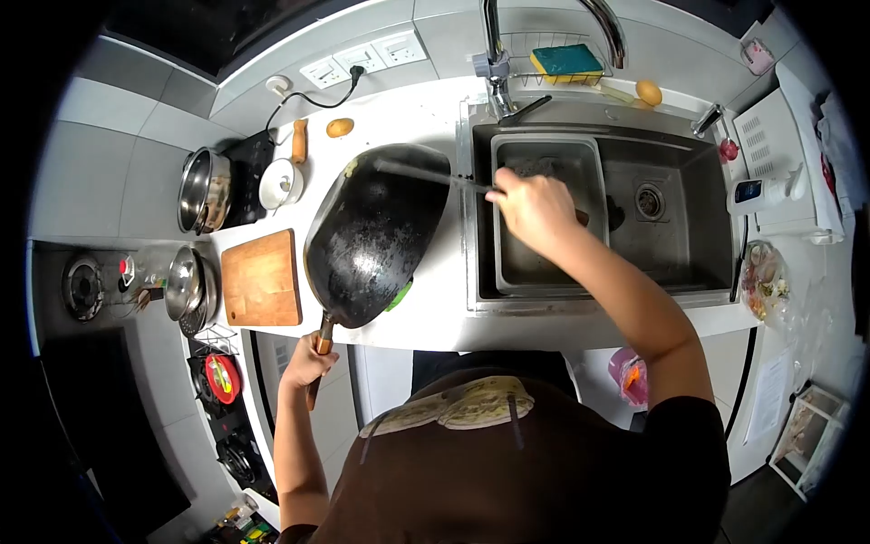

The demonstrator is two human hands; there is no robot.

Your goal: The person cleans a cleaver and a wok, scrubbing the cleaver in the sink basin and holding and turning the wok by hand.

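My left hand [310,363] is wrapped round the wooden handle of a black wok [381,236]. The wok is tilted over the white counter, its scuffed dark surface towards me. A yellowish bit of food [351,169] shows at its far rim. My right hand [535,210], above the sink's left side, grips a long thin grey utensil [426,174]. The utensil reaches left across the far part of the wok; motion blurs it, and its exact kind is unclear. Something green [400,296] peeks out from under the wok, mostly hidden.
Right of the wok is a steel sink [671,245] holding a rectangular basin [548,267], under a faucet [497,82]. A wooden cutting board [261,279], white bowl [279,184] and steel pot [204,190] stand left. A potato-like item [340,127] lies behind; a sponge [566,62] sits in a rack.
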